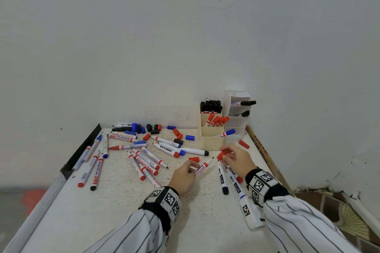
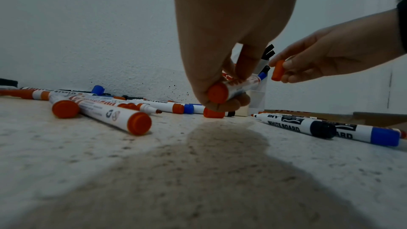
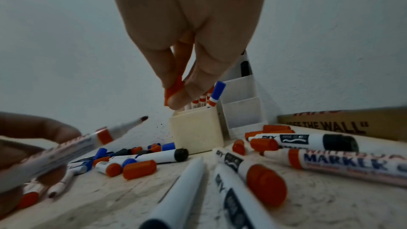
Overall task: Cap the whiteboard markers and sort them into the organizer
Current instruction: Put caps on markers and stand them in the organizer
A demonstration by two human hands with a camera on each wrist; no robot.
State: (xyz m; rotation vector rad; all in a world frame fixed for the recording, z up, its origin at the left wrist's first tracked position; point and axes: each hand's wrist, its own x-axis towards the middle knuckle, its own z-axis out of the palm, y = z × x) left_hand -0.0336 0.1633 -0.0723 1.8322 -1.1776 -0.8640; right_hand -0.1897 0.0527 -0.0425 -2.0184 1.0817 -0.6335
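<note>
Progress is partial: capped black, red and blue markers stand in the cream organizer [image 1: 211, 139] at center right of the head view, while many lie loose at center left. Left hand [image 1: 184, 176] grips an uncapped red marker [image 1: 203, 167]; right hand [image 1: 236, 159] pinches a red cap [image 1: 222, 154] just apart from its tip. Wall and organizer crowd the far edge; nearer tabletop [image 1: 115, 220] looks open.
</note>
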